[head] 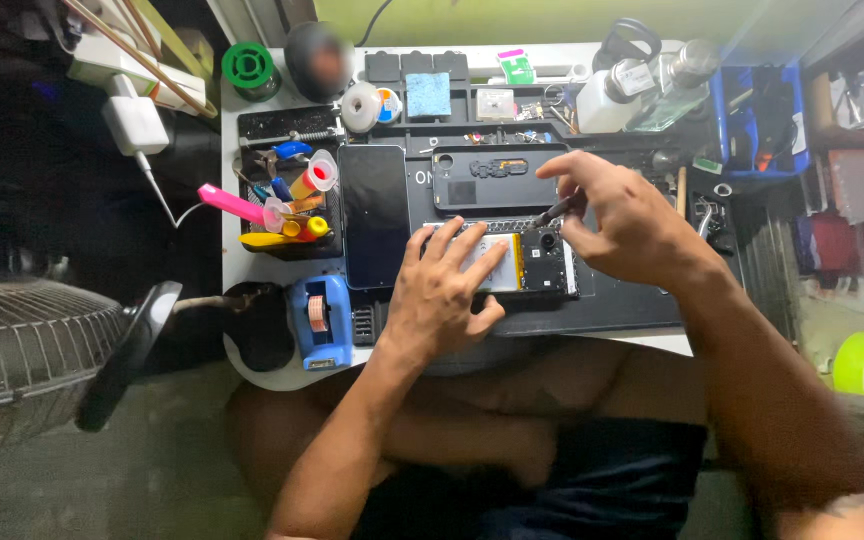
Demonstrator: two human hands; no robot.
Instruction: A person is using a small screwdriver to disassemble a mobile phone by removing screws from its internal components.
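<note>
Opened phone [517, 262], its insides showing, is laid flat on the dark work mat [612, 300], near the front edge. It is pressed down by the left hand [442, 295] with spread fingers. A thin dark tool [555, 211] is pinched tight in the right hand [632, 225], its tip at the phone's top. A black screen panel [374, 214] is seen just left. A blue tape holder [322, 322] is placed nearer left. White bottles [612, 95] are kept far right.

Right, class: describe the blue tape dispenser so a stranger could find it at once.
Start at the dark work mat on the white table. Off its near left corner, beside the left hand, stands the tape dispenser. It is the only blue block there, next to a black round pad.
</note>
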